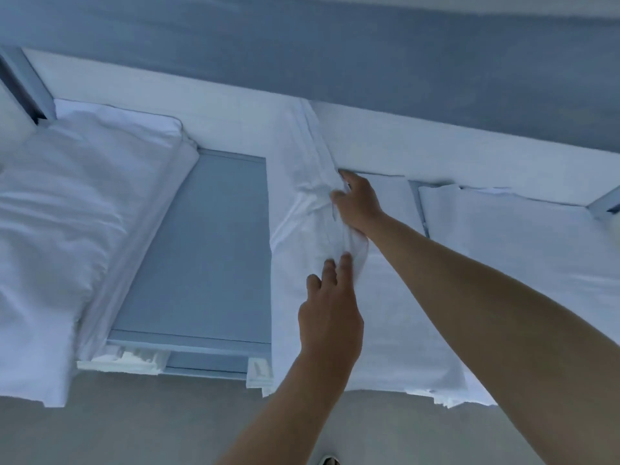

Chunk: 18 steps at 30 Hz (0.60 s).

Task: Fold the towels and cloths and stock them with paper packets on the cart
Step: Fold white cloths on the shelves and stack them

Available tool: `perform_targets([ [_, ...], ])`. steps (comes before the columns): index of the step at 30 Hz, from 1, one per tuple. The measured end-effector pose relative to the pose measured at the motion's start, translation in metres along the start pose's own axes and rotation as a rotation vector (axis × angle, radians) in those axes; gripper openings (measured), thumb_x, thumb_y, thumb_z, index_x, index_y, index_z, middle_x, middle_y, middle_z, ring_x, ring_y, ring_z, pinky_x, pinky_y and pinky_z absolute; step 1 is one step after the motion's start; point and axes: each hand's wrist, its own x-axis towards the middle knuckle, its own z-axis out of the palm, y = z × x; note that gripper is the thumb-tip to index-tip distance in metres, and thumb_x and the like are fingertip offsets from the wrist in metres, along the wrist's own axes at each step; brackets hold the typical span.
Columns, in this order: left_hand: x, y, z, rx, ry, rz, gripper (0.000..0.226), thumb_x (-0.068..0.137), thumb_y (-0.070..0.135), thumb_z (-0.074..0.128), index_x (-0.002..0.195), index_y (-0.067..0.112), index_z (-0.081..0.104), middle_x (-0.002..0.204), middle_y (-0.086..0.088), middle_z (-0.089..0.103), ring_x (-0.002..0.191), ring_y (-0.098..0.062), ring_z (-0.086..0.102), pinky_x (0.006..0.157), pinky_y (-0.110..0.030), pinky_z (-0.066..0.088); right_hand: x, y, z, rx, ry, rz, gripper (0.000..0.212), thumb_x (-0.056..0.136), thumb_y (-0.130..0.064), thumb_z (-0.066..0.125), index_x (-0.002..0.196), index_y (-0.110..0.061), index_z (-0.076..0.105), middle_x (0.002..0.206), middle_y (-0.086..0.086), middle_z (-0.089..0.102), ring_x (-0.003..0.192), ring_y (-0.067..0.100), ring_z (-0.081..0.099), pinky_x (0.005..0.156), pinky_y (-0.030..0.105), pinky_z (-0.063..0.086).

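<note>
A white cloth (302,203) lies draped over the middle of the grey cart top (208,250), running from the cart's far rail to its front edge. My right hand (357,204) pinches a bunched fold of this cloth near its middle. My left hand (330,313) reaches up from below, its fingertips touching the same bunched fold just under my right hand. A stack of folded white towels (67,229) fills the cart's left side. More folded white cloths (510,263) lie on the right side.
Small white paper packets (127,360) sit on a lower shelf at the cart's front edge, another packet (258,374) to their right. A grey wall rises behind the cart. Beige floor lies below, with a shoe tip (328,459) at the bottom edge.
</note>
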Motion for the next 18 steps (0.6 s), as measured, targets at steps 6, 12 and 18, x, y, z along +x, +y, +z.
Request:
perform_targets([
  [6, -0.012, 0.088, 0.068, -0.014, -0.135, 0.118, 0.091, 0.091, 0.002, 0.057, 0.164, 0.025, 0.007, 0.167, -0.003, 0.025, 0.135, -0.031, 0.036, 0.083, -0.041, 0.058, -0.026, 0.111, -0.098, 0.024, 0.113, 0.117, 0.040, 0.092, -0.010, 0.063, 0.131, -0.017, 0.067, 0.110, -0.008, 0.070, 0.107, 0.021, 0.068, 0.075, 0.011, 0.047],
  [12, -0.035, 0.122, 0.128, -0.231, -0.538, 0.088, 0.068, 0.104, 0.037, 0.046, 0.164, 0.026, 0.016, 0.172, 0.002, 0.011, 0.154, -0.028, 0.017, 0.122, -0.045, 0.030, -0.051, 0.225, -0.116, -0.246, -0.151, 0.531, 0.083, 0.099, -0.032, 0.066, 0.164, -0.014, 0.017, 0.161, 0.017, 0.035, 0.141, 0.036, 0.045, 0.109, 0.038, 0.043],
  [18, -0.005, 0.066, 0.134, -0.012, -0.411, 0.110, 0.054, 0.103, 0.033, 0.048, 0.156, 0.023, 0.039, 0.166, -0.003, 0.032, 0.151, -0.027, 0.028, 0.120, -0.048, 0.034, -0.088, 0.262, -0.074, -0.581, -0.258, 0.248, 0.081, 0.099, -0.042, 0.061, 0.164, -0.023, 0.016, 0.170, 0.006, 0.018, 0.153, 0.031, 0.027, 0.119, 0.053, 0.033],
])
